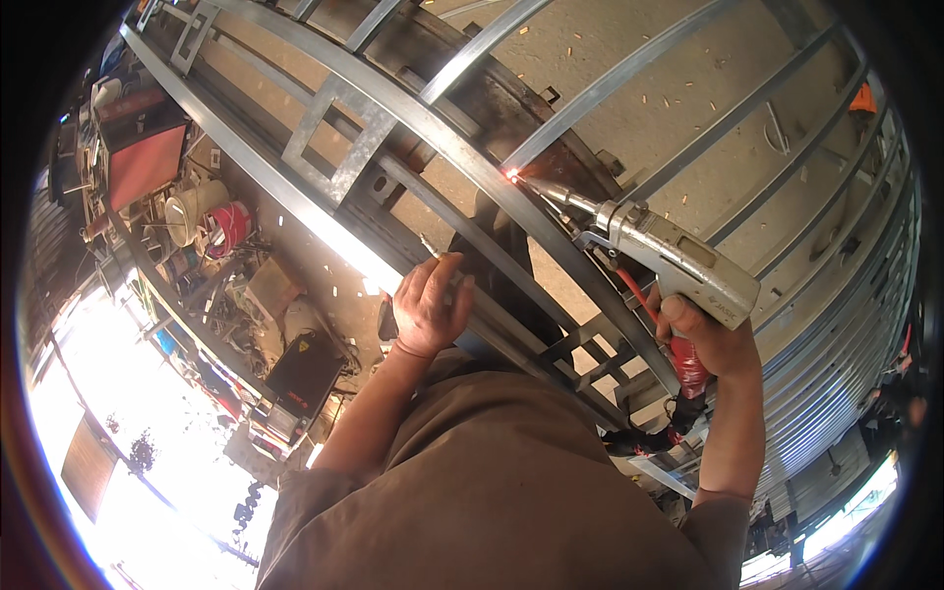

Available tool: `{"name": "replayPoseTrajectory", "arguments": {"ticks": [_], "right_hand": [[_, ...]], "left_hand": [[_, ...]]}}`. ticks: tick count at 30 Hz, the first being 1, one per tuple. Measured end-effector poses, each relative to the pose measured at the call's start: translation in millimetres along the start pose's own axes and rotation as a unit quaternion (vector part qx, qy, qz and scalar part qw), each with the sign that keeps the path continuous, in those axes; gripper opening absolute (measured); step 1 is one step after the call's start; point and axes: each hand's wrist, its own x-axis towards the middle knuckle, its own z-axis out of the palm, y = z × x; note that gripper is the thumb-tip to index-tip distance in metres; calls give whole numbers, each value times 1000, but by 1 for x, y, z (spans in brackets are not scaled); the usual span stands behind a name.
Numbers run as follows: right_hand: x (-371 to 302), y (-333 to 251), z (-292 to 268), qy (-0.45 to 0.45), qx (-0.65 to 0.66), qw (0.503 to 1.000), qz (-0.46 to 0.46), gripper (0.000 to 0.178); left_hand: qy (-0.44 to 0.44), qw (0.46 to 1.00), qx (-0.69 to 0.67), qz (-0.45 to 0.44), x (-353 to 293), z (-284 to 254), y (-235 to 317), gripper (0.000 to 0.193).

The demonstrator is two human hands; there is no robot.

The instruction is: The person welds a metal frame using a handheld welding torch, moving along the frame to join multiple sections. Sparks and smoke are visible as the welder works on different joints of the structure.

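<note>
My right hand (710,334) grips the handle of a grey welding gun (669,258). Its nozzle tip touches a joint of the steel tube frame (433,128), where a bright spark (511,175) glows. My left hand (431,305) rests on a long frame rail nearer to me, fingers curled over its edge. A red hose runs down from the gun past my right wrist.
Stacked metal bars (836,324) lie at the right. A cluttered area at the left holds a red board (146,162), a white container (192,208), a black box (305,369) and several tools. The concrete floor (649,98) shows through the frame.
</note>
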Motion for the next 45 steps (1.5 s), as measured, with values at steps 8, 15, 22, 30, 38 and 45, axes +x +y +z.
{"name": "replayPoseTrajectory", "arguments": {"ticks": [8,15,22,30,38,45], "right_hand": [[2,5,-1,-2,-25,1000,5,52],[4,6,0,-12,-11,1000,1,48],[5,2,1,-10,-10,1000,25,54],[6,4,0,-13,-16,1000,17,54],[6,4,2,-3,-20,1000,14,51],[7,4,2,-16,-19,999,22,48]], "left_hand": [[6,1000,8,6,0,1,0,42],[-1,1000,4,1,1,0,1,41],[6,1000,-1,8,1,1,0,41],[6,1000,1,8,2,1,1,42],[7,1000,6,10,2,1,1,41],[11,1000,5,10,1,2,1,42]]}}
